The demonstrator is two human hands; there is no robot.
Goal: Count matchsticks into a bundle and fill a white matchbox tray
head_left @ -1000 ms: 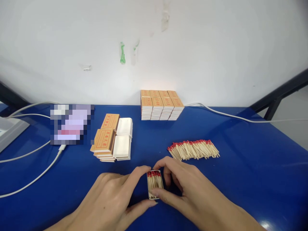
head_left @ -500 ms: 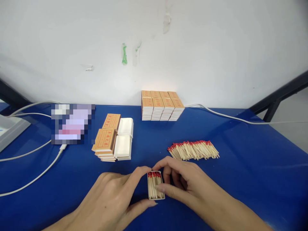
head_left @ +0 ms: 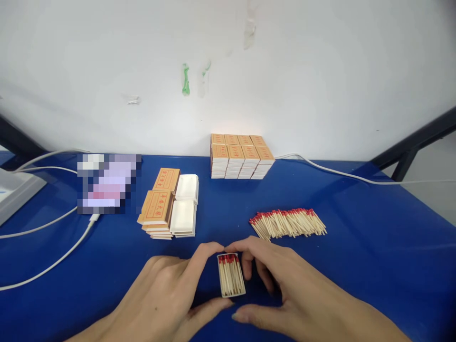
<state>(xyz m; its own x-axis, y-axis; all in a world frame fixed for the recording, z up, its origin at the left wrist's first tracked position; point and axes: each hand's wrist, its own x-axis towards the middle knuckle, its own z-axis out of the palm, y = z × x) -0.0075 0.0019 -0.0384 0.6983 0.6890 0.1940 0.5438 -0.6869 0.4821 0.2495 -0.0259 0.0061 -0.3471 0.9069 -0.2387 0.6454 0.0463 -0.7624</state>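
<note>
A small white matchbox tray (head_left: 231, 294) filled with red-tipped matches (head_left: 231, 278) sits upright at the front of the blue table, matches lying lengthwise with their heads at the far end. My left hand (head_left: 178, 280) holds it, index finger at the far edge and thumb at the near edge. Around its right side curves my right hand (head_left: 272, 280), fingers apart, with the index fingertip at the far edge and the thumb clear of the near edge. Just beyond my right hand lies a loose pile of matches (head_left: 290, 223), heads pointing away.
Left of centre stand stacked orange matchbox sleeves (head_left: 156, 206) beside stacks of white trays (head_left: 183, 216). A block of stacked matchboxes (head_left: 242, 156) is against the wall. A pixelated phone-like object (head_left: 109, 183) with a white cable (head_left: 64, 261) lies at left.
My right thumb has come off the matches and moved down below the tray's near edge. My left hand keeps its hold on the tray.
</note>
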